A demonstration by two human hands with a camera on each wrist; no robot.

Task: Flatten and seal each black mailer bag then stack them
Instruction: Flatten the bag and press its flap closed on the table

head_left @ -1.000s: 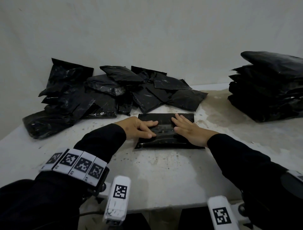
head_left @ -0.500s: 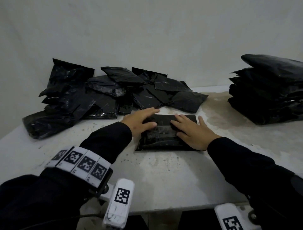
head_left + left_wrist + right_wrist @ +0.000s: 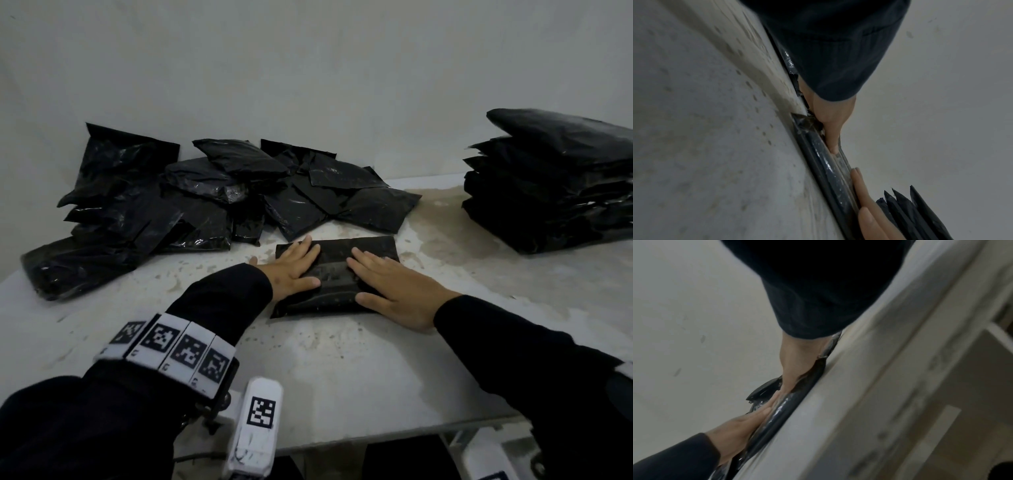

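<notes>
One black mailer bag (image 3: 337, 270) lies flat on the white table (image 3: 342, 370) in front of me. My left hand (image 3: 294, 265) presses flat on its left half, fingers straight. My right hand (image 3: 387, 284) lies flat on its right half, fingers pointing left. In the left wrist view the left hand (image 3: 830, 129) lies along the bag (image 3: 830, 172), with the right hand's fingers (image 3: 861, 193) further on. The right wrist view shows the right hand (image 3: 791, 369) on the bag (image 3: 781, 410) and the left hand (image 3: 740, 426) beyond it.
A loose heap of black mailer bags (image 3: 191, 202) covers the table's far left and middle. A neat stack of black bags (image 3: 555, 185) stands at the far right. A pale wall rises behind the table. The table's front edge runs just below my arms.
Both hands have slid over the bag: the left moved up toward its far left corner, the right back toward its near right side. The bag stays in place.
</notes>
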